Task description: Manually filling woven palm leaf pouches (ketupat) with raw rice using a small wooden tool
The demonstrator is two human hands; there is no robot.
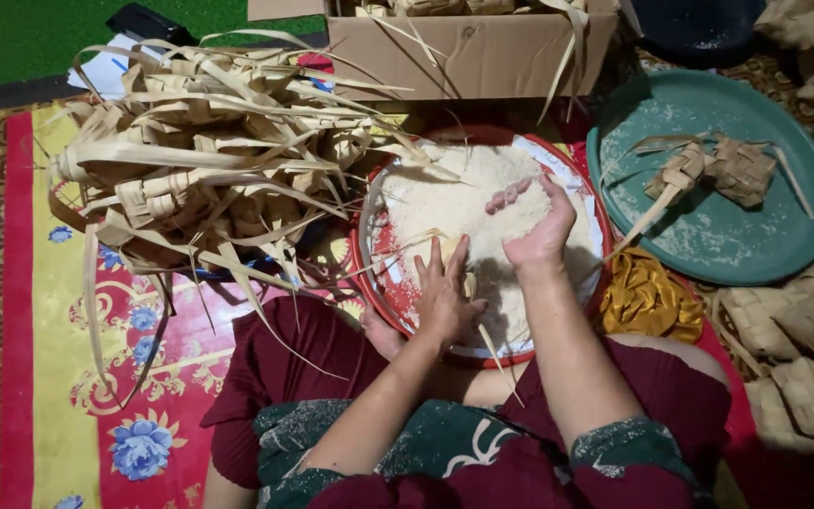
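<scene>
A round tray with a red rim (pixel 366 269) holds a heap of white rice (pixel 463 193) in front of me. My right hand (pixel 537 221) is cupped, palm up, over the heap with rice in it. My left hand (pixel 445 287) rests at the near side of the tray around a small woven palm-leaf pouch (pixel 451 249), whose leaf strips stick out towards me. Most of the pouch is hidden by my fingers.
A big pile of empty woven leaf pouches (pixel 200 160) lies to the left on a patterned mat (pixel 58 377). A green round tray (pixel 708 236) at the right holds two pouches. More pouches (pixel 803 358) lie lower right. A cardboard box (pixel 473 52) stands behind.
</scene>
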